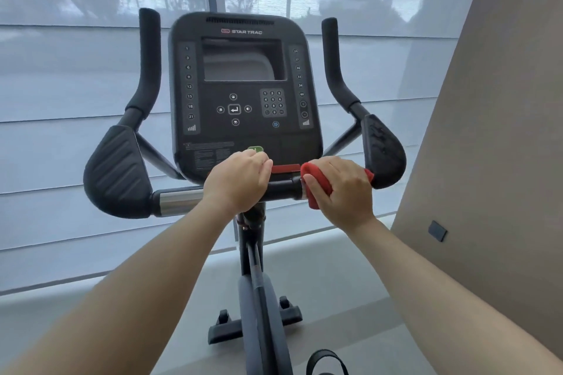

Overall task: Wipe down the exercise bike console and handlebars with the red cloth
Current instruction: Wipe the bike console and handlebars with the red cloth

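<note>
The black exercise bike console (243,94) faces me, with a dark screen and keypad. Below it runs the horizontal handlebar (179,201), chrome and black, ending in two padded elbow rests and two upright foam grips. My left hand (237,183) is wrapped around the bar just under the console's lower edge. My right hand (338,189) presses the red cloth (315,189) around the bar's right section, next to the right elbow pad (384,149). Most of the cloth is hidden under my fingers.
The bike's post and base (256,323) stand on a grey floor. A window with a translucent blind (76,100) fills the background. A beige wall (487,161) with a small dark plate rises close on the right.
</note>
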The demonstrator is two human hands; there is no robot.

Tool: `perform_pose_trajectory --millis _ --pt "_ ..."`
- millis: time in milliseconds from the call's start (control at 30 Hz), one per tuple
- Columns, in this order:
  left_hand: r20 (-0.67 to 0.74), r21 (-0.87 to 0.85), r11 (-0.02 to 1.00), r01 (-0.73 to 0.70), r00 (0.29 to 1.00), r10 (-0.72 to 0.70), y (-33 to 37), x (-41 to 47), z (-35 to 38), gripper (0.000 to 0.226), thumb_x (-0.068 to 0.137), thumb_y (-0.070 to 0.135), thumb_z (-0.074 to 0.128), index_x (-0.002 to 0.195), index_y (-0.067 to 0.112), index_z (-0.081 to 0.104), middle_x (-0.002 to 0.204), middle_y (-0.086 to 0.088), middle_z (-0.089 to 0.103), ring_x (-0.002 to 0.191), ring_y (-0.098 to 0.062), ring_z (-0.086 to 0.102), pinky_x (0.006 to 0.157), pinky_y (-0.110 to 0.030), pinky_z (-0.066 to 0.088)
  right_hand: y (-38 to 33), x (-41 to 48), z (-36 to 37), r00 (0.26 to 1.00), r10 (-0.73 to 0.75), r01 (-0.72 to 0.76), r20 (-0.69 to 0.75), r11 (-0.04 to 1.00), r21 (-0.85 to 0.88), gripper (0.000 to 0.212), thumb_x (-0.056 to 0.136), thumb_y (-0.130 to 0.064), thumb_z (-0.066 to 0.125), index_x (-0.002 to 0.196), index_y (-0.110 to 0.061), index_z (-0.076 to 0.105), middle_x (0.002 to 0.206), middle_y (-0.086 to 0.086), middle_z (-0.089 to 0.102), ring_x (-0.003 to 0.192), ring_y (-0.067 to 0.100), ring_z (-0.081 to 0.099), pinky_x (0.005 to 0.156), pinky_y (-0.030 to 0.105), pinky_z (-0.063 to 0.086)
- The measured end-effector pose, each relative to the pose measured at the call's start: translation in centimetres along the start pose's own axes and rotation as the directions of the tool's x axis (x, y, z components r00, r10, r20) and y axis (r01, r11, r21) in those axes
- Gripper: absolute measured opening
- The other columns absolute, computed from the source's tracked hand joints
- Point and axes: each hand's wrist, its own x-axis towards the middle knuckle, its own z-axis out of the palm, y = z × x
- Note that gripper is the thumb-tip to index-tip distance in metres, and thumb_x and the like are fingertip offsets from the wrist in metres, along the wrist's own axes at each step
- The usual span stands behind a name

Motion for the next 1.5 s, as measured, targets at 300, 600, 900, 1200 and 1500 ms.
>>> perform_pose_trajectory --millis 300,600,900,1200,1500 --pt "-0.025 -0.005 0.999 0.034 0.999 -0.034 0.3 0.0 0.0 0.033 0.098 0.031 0.03 0.1 0.018 0.059 0.097 0.001 0.06 0.095 -0.022 0.055 0.073 -0.04 0.048 1.8 0.3 -1.3 0.998 0.052 -0.051 0.041 0.999 -0.015 0.036 0.093 -0.045 0.044 0.096 -0.018 0.067 0.082 0.0 0.067 0.073 0.021 0.06 0.07 0.038 0.048" --pt "-0.055 0.025 1.0 0.011 0.998 -0.01 0.5 0.1 0.4 0.029 0.095 0.034 0.032 0.098 0.022 0.058 0.094 0.004 0.061 0.089 -0.021 0.056 0.062 -0.033 0.044 1.4 -0.2 -0.5 0.995 0.071 -0.075 -0.063 0.995 -0.069 0.036 0.093 -0.044 0.042 0.092 -0.017 0.066 0.081 -0.001 0.065 0.074 0.02 0.057 0.072 0.034 0.044" --pt "-0.06 0.042 0.999 -0.015 0.998 0.018 0.3 0.0 0.4 0.025 0.094 0.036 0.033 0.095 0.023 0.054 0.09 0.005 0.062 0.081 -0.02 0.057 0.054 -0.029 0.032 -0.8 -0.3 1.2 0.997 0.028 -0.036 -0.073 0.994 -0.107 0.04 0.094 -0.044 0.04 0.094 -0.015 0.067 0.087 0.002 0.067 0.08 0.022 0.059 0.074 0.039 0.046" --pt "-0.074 -0.021 1.0 0.01 0.997 -0.011 0.2 0.2 0.7 0.025 0.094 0.035 0.033 0.099 0.023 0.054 0.094 0.005 0.061 0.084 -0.02 0.057 0.057 -0.029 0.033 -0.4 0.0 0.9 0.99 0.077 -0.085 -0.114 0.994 -0.069 0.032 0.092 -0.039 0.048 0.09 -0.016 0.068 0.081 0.001 0.066 0.074 0.022 0.059 0.071 0.039 0.046" --pt "-0.009 -0.03 0.994 0.11 0.994 -0.11 -0.1 0.5 0.7 0.025 0.094 0.035 0.032 0.099 0.028 0.056 0.096 0.009 0.062 0.082 -0.012 0.053 0.054 -0.027 0.034 2.8 0.5 -0.5 0.98 -0.197 0.196 -0.013 0.979 -0.056 0.038 0.094 -0.045 0.045 0.095 -0.014 0.068 0.086 0.001 0.069 0.073 0.021 0.063 0.065 0.035 0.051"
